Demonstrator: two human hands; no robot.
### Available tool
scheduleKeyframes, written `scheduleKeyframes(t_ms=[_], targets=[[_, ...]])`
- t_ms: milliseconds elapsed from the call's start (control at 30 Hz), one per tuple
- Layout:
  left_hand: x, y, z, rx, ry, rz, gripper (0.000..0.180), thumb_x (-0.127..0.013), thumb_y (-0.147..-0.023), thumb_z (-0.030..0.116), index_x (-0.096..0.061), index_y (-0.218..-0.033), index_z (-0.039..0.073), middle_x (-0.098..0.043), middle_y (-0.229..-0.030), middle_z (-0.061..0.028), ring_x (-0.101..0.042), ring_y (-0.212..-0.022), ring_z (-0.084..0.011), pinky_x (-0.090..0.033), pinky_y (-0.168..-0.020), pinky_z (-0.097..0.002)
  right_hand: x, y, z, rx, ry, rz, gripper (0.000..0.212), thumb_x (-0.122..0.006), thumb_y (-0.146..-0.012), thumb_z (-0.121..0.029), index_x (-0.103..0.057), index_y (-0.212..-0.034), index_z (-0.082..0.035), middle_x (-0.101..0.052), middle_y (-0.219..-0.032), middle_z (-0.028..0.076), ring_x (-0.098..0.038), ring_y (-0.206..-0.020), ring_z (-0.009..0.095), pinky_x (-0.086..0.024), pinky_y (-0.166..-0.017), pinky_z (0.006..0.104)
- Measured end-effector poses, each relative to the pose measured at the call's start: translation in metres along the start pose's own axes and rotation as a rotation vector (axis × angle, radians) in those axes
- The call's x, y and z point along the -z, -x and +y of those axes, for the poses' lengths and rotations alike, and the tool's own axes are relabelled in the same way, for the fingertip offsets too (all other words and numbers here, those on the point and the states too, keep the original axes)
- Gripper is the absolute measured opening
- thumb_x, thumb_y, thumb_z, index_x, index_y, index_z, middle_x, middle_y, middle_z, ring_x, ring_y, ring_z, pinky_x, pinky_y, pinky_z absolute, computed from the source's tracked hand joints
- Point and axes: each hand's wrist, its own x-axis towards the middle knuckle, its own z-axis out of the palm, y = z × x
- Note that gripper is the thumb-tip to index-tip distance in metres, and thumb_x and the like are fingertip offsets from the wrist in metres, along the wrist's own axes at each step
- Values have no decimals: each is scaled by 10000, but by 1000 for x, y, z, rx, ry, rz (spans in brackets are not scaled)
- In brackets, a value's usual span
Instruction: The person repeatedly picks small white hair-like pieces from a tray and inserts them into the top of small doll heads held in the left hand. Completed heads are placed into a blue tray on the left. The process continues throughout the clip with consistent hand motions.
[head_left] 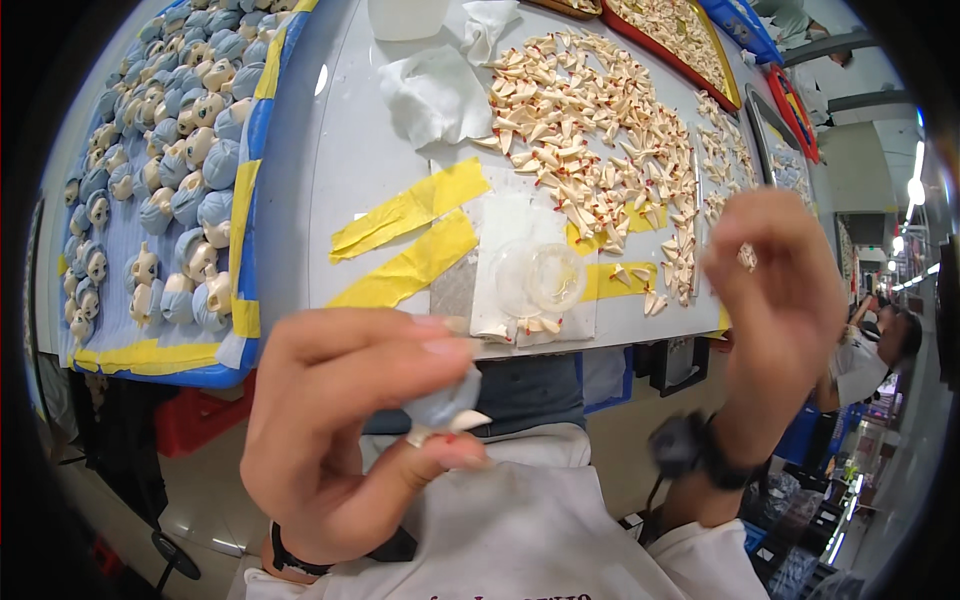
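In front of my chest, my left hand (335, 430) pinches a small doll head (440, 408) with pale blue hair, mostly covered by the fingers. A cream pointed piece (470, 420) juts from its right side; whether it is attached I cannot tell. My right hand (775, 275) is raised at the right of the table, beside the loose pile of cream pointed pieces (590, 130) with red tips. Its thumb and fingers curl together in a pinch, slightly blurred, and what lies between the tips is hidden. Between the hands, a clear round dish (555, 278) rests on white paper near the table edge.
At left stands a blue tray (247, 300) edged with yellow tape, holding many blue-haired doll heads (190, 150). Crumpled white cloths (432, 95) lie by the pile. Yellow tape strips (410, 210) mark the table. A red-rimmed tray (690, 75) of more pieces sits at the back right.
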Motion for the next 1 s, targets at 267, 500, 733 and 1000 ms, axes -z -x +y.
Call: scheduleKeyframes(t_ms=[267,500,733,1000], targets=[[5,-2,-1,-10,-19,-77,416,-734,-708,156,-506,-1015,-9,-456,-1015,-158,-571,-741,-191,-486,-626,-249,-2,-33,36,-152,410,-276,90,-606,-681,-41,-576,-759,-8,-556,-737,96,-525,-708,224,-403,-645,314],[7,-3,0,26,7,-69,396,-724,-718,149,-508,-1011,-8,-456,-1016,-157,-566,-753,-195,-481,-638,-260,1,-28,31,-40,456,-249,88,-606,-669,-24,-555,-738,-4,-537,-725,79,-489,-675,203,-387,-637,296],[6,-2,1,3,16,-81,378,-707,-730,129,-506,-1016,-16,-453,-1013,-161,-558,-775,-202,-475,-657,-266,1,-24,35,-88,447,-322,100,-614,-666,-27,-559,-750,-20,-541,-733,98,-505,-744,276,-393,-693,354],[12,3,3,29,31,-51,381,-692,-744,142,-498,-1026,-25,-448,-1022,-167,-558,-775,-201,-476,-663,-274,9,-19,31,-95,249,-105,75,-584,-723,14,-564,-796,15,-591,-770,80,-580,-758,184,-436,-715,287]])
